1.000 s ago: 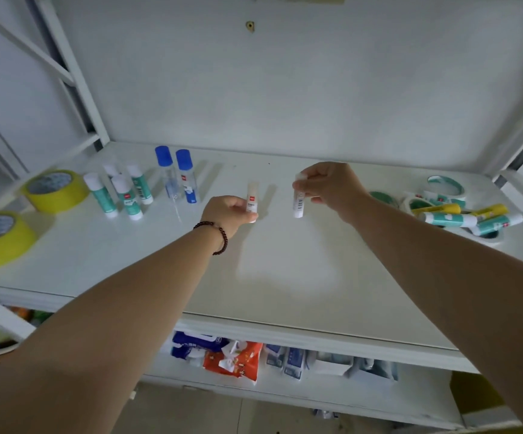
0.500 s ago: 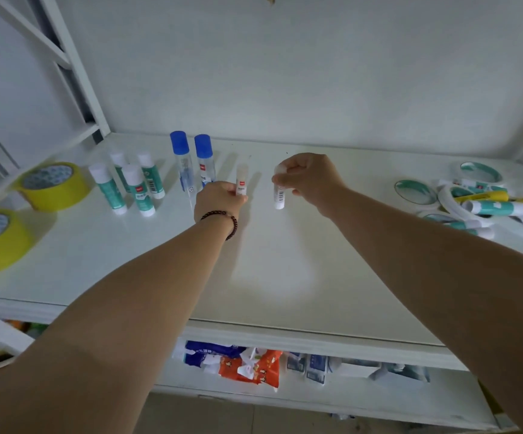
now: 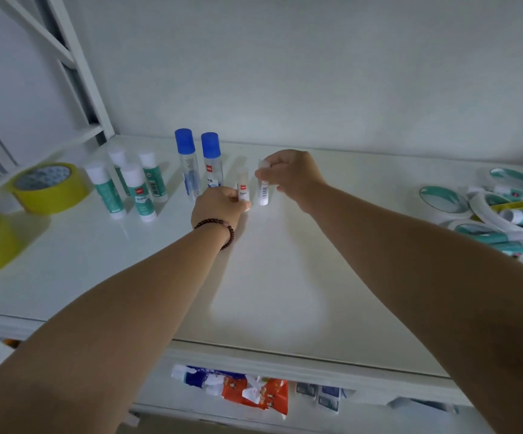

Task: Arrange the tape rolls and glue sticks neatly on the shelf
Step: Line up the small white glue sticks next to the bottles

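My left hand [image 3: 219,208] grips a small white glue stick [image 3: 242,186] held upright just right of two blue-capped glue bottles [image 3: 198,164]. My right hand [image 3: 291,173] pinches the top of a second white glue stick [image 3: 263,194], upright beside the first, its base at the white shelf [image 3: 269,277]. Several green glue sticks with white caps [image 3: 128,186] stand in a group at the left. Two yellow tape rolls [image 3: 49,186] lie at the far left. A heap of white-and-teal tape rolls [image 3: 445,200] and lying glue sticks [image 3: 501,238] sits at the right.
A white wall closes the back of the shelf. A slanted white frame post [image 3: 75,67] stands at the left rear. On the lower shelf lie blue and orange packets [image 3: 241,389] and small boxes [image 3: 319,394].
Both hands have carried their white glue sticks leftward and toward the back, bringing them close together beside the blue-capped bottles. The view has shifted too.
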